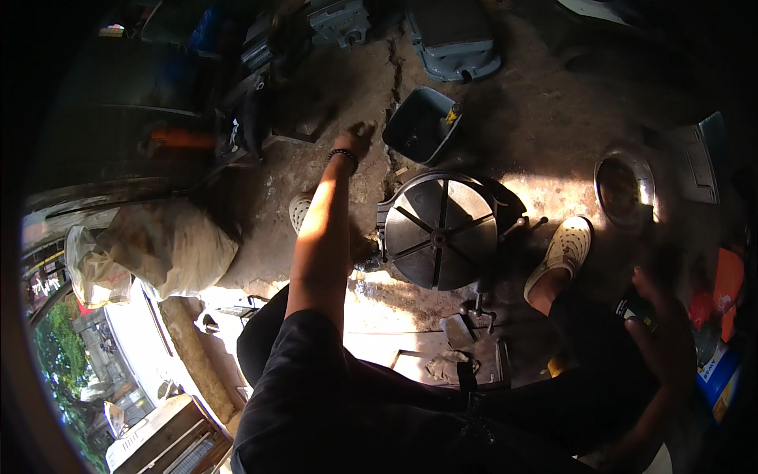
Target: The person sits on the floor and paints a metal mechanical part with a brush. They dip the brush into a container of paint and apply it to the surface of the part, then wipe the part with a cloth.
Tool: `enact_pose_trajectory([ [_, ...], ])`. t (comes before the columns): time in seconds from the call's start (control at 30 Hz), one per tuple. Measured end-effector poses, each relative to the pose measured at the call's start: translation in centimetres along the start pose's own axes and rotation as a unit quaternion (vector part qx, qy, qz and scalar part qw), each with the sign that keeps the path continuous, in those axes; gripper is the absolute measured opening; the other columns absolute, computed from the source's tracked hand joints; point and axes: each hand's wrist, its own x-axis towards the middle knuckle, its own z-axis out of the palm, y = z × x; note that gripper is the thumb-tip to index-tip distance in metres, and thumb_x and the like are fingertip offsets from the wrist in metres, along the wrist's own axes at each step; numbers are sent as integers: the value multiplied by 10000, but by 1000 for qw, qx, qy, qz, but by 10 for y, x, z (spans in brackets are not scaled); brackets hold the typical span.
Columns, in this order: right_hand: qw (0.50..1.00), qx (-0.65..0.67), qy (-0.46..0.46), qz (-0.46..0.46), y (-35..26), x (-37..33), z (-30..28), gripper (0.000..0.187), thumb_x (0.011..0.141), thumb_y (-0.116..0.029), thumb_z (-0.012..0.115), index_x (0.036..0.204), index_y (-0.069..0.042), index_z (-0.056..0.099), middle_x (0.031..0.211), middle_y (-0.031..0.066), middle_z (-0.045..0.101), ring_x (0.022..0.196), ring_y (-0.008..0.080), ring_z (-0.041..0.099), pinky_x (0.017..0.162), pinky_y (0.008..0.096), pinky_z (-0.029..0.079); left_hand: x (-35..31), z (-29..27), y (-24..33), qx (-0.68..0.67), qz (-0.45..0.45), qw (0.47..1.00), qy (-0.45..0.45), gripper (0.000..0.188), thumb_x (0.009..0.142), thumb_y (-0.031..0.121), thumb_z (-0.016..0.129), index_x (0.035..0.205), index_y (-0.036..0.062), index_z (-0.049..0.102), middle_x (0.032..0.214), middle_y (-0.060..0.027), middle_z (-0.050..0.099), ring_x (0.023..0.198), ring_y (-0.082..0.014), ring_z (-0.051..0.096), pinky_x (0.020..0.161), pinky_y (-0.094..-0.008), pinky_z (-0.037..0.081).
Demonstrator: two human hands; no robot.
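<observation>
A round metal rotary table (439,231) with radial slots lies on the floor between my feet. Beyond it stands a dark grey plastic bin (404,130) with a small yellow item (453,114) at its right side. My left hand (357,140), a dark beaded bracelet at the wrist, reaches out just left of the bin; its fingers are loosely bent and apart, with nothing visible in them. In shadow at the right, my right hand (662,324) has thumb and fingers around a dark container (634,307) with pale markings. Its exact kind is too dim to tell.
A round metal basin (624,188) stands at the right. Grey machine castings (452,47) sit at the far side. To the left lie pale sacks (170,245) and an orange object (181,139). A cloth (448,366) and small metal parts lie near me. My light clogs (570,245) flank the rotary table.
</observation>
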Motion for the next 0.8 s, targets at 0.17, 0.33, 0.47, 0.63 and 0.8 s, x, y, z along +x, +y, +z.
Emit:
enact_pose_trajectory([
  [0.17, 1000, -19, -6, -5, -8, 15, 1, 713, 757, -75, 724, 1433, -127, 502, 1352, 127, 603, 1269, 302, 558, 1067, 424, 426, 18, -107, -46, 224, -88, 844, 480, 655, 848, 592, 635, 1343, 167, 569, 1349, -174, 524, 1268, -363, 493, 980, -523, 442],
  [0.33, 999, -44, -10, -10, -15, 17, 4, 675, 810, -132, 731, 1442, -122, 492, 1385, 129, 580, 1291, 309, 541, 1079, 420, 414, 30, -167, -88, 229, -273, 865, 354, 694, 823, 694, 594, 1284, 177, 647, 1277, -124, 660, 1199, -287, 622, 1006, -522, 449],
  [0.47, 998, -38, -1, -50, -19, 16, 8, 692, 796, -82, 721, 1446, -94, 483, 1382, 113, 576, 1245, 247, 562, 1073, 387, 417, 16, -197, -70, 227, -60, 876, 421, 552, 891, 588, 549, 1140, 121, 704, 1152, -123, 712, 1068, -375, 666, 911, -485, 507],
  [0.63, 982, 110, -48, -147, -28, 22, 15, 646, 883, -162, 700, 1473, -90, 447, 1388, 119, 564, 1225, 243, 563, 1050, 394, 436, -69, -190, 26, -34, 170, 930, 324, 362, 931, 353, 662, 1038, 8, 682, 962, -91, 731, 890, -245, 678, 787, -335, 519],
  [0.8, 968, 172, -73, -167, -61, 45, 25, 672, 912, -370, 704, 1455, -64, 450, 1405, 182, 505, 1182, 270, 582, 982, 397, 480, -252, -82, 175, -369, 242, 895, -63, 182, 962, 162, 659, 1005, -14, 637, 903, -18, 673, 784, -67, 573, 698, -245, 474],
])
